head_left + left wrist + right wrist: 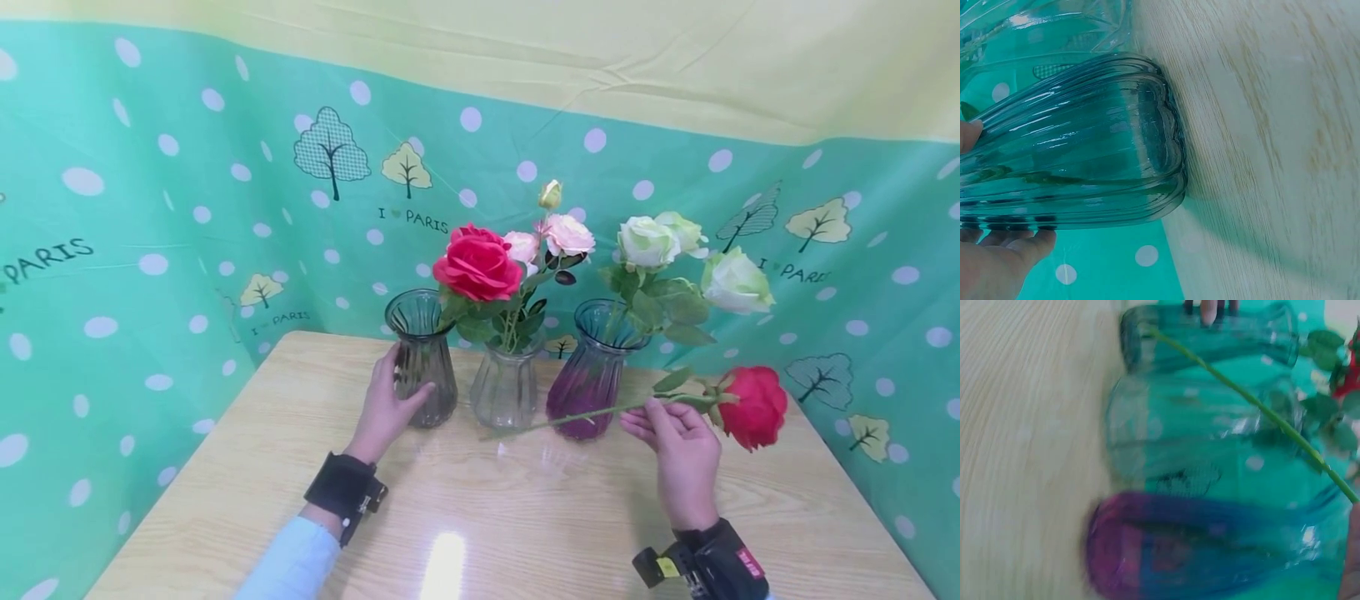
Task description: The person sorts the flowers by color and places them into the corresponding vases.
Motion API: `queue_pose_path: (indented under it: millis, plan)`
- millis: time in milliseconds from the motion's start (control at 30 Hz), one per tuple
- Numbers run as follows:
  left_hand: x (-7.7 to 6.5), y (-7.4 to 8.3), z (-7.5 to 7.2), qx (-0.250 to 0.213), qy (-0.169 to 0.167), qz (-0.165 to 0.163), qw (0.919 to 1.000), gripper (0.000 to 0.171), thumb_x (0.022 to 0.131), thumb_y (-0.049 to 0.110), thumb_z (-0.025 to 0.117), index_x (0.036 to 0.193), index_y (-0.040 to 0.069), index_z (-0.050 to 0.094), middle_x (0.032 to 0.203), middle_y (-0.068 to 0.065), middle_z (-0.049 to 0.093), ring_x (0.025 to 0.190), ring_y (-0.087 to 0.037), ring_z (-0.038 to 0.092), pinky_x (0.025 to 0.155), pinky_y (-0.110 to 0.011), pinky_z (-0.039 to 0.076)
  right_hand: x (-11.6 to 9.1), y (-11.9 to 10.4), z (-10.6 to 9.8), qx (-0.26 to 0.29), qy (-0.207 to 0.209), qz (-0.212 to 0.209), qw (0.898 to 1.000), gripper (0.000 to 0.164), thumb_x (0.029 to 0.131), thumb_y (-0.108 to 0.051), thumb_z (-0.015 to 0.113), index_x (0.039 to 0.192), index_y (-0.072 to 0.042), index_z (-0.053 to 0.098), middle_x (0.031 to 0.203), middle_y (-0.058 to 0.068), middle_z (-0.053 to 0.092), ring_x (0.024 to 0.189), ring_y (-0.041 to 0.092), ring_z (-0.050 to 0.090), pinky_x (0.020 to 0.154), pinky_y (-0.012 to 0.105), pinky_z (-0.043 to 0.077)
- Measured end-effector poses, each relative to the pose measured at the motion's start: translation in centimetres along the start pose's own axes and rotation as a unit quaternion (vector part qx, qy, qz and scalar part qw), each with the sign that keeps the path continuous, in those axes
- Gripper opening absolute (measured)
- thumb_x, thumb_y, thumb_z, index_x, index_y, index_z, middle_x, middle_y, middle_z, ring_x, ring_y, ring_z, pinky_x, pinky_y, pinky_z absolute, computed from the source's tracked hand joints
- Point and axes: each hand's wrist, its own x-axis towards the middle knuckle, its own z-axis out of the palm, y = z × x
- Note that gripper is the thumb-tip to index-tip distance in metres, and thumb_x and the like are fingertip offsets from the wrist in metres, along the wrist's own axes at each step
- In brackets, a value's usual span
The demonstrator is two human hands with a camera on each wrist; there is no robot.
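Observation:
My left hand [384, 412] grips the smoky grey ribbed glass vase [435, 367] at the left of a row of three. In the left wrist view, thumb and fingers lie on opposite sides of this upright vase [1085, 144], whose base is at the tabletop. Between thumb and fingertips, my right hand [686, 454] pinches the green stem of a red artificial rose [753, 408]. The bloom points right, and the bare stem [1241, 390] reaches left, across the front of the purple-blue vase [588, 392] in the head view.
A clear vase [504, 392] stands in the middle with pink roses [566, 235] above it. Another red rose [480, 262] leans over the left and middle vases. White-green roses [648, 242] rise from the purple-blue vase. Behind the wooden table [525, 508] hangs a dotted green curtain [187, 275].

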Motion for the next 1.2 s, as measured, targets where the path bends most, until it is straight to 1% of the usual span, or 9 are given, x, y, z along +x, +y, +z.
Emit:
queue_pose_path:
  millis: [100,200,333,467,533,733,867,967,1200]
  plan:
    - [0.0,0.1,0.1,0.000,-0.002,0.000,1.0000,0.087,0.084,0.028,0.069,0.148,0.003,0.016,0.144,-0.022,0.032,0.127,-0.037,0.040,0.106,-0.052,0.039,-0.4,-0.2,0.8,0.057,0.001,-0.063,0.996,0.013,0.089,0.000,0.060,0.080,0.002,0.050,0.074,0.011,0.072,0.065,0.020,0.071,0.066,0.033,0.059]
    - [-0.1,0.1,0.1,0.001,-0.004,-0.001,1.0000,0.087,0.084,0.029,0.069,0.148,0.003,0.015,0.144,-0.022,0.032,0.126,-0.037,0.042,0.105,-0.052,0.040,-0.7,-0.6,1.7,0.117,-0.023,-0.123,0.985,0.009,0.089,0.003,0.057,0.083,0.007,0.052,0.076,0.015,0.071,0.068,0.022,0.071,0.067,0.034,0.059]
    - [-0.1,0.0,0.0,0.004,-0.002,0.000,1.0000,0.088,0.085,0.029,0.069,0.148,0.003,0.015,0.145,-0.022,0.031,0.125,-0.037,0.042,0.104,-0.052,0.040,-0.9,-1.6,3.5,0.197,-0.046,-0.164,0.966,0.003,0.089,0.008,0.054,0.087,0.011,0.054,0.077,0.019,0.070,0.070,0.025,0.071,0.068,0.035,0.059]
    - [-0.1,-0.1,0.0,0.006,-0.001,0.004,1.0000,0.088,0.084,0.029,0.069,0.148,0.003,0.015,0.145,-0.022,0.031,0.125,-0.037,0.042,0.104,-0.052,0.040,-1.1,-2.5,5.4,0.246,-0.039,-0.195,0.949,0.005,0.087,0.008,0.057,0.088,0.012,0.056,0.077,0.021,0.070,0.070,0.027,0.071,0.068,0.036,0.059]
    - [-0.1,-0.1,0.1,0.006,-0.002,0.004,1.0000,0.088,0.084,0.028,0.069,0.148,0.003,0.015,0.145,-0.022,0.031,0.126,-0.038,0.042,0.105,-0.052,0.040,-1.1,-2.9,6.2,0.249,-0.029,-0.209,0.945,0.006,0.087,0.007,0.058,0.089,0.012,0.056,0.076,0.021,0.070,0.070,0.027,0.071,0.068,0.037,0.059]
    - [0.0,-0.2,0.1,0.008,0.001,0.008,0.9999,0.087,0.084,0.028,0.069,0.148,0.002,0.016,0.145,-0.022,0.031,0.126,-0.038,0.042,0.105,-0.052,0.039,-1.5,-3.6,7.9,0.202,-0.016,-0.238,0.950,0.005,0.088,0.004,0.059,0.089,0.008,0.059,0.076,0.016,0.071,0.069,0.024,0.071,0.067,0.036,0.060]
    - [0.0,-0.1,0.0,0.005,0.000,0.011,0.9999,0.087,0.084,0.028,0.069,0.147,0.001,0.016,0.145,-0.022,0.031,0.126,-0.039,0.041,0.105,-0.053,0.039,-1.7,-4.1,8.5,0.198,-0.014,-0.273,0.941,0.005,0.087,0.006,0.059,0.089,0.011,0.058,0.075,0.017,0.071,0.067,0.024,0.070,0.065,0.038,0.060]
    - [0.1,-0.1,0.0,0.003,0.001,0.007,1.0000,0.087,0.084,0.028,0.070,0.147,0.001,0.016,0.145,-0.022,0.031,0.127,-0.039,0.040,0.105,-0.054,0.038,-1.7,-4.3,8.7,0.199,-0.013,-0.285,0.938,0.005,0.087,0.007,0.059,0.088,0.011,0.057,0.075,0.017,0.071,0.067,0.024,0.070,0.065,0.038,0.059]
    - [0.1,-0.3,0.1,0.005,-0.006,-0.005,1.0000,0.088,0.084,0.028,0.069,0.148,0.003,0.015,0.147,-0.022,0.028,0.131,-0.038,0.037,0.108,-0.053,0.035,-1.9,-4.1,9.6,0.181,-0.036,-0.311,0.932,0.005,0.087,0.008,0.058,0.088,0.013,0.056,0.077,0.017,0.071,0.070,0.025,0.071,0.067,0.039,0.060]
